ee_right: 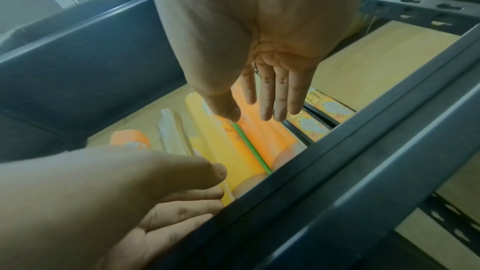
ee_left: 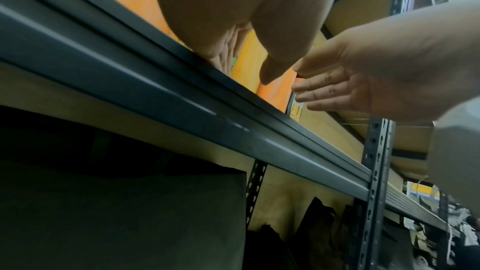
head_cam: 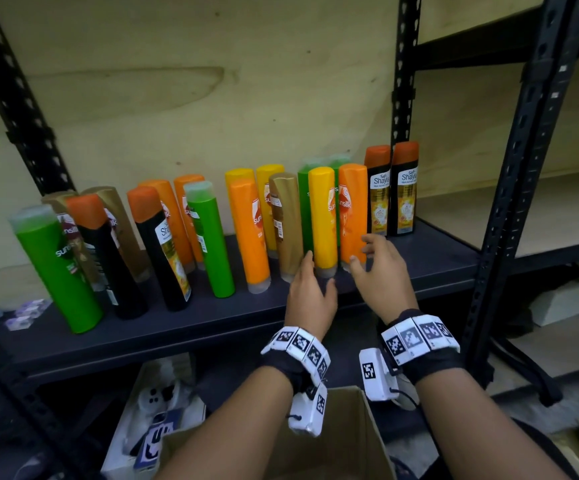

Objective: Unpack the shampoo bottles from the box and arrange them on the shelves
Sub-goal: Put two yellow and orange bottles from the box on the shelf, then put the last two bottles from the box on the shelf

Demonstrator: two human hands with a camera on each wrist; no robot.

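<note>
With our left hand (head_cam: pixel 310 292) and right hand (head_cam: pixel 383 275) both spread and empty, a nudge could topple the yellow bottle (head_cam: pixel 322 220) toward 9 o'clock.

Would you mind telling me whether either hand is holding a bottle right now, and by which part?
Nothing is held. The left hand and right hand are open beside the yellow bottle and orange bottle, near their lower ends.
</note>
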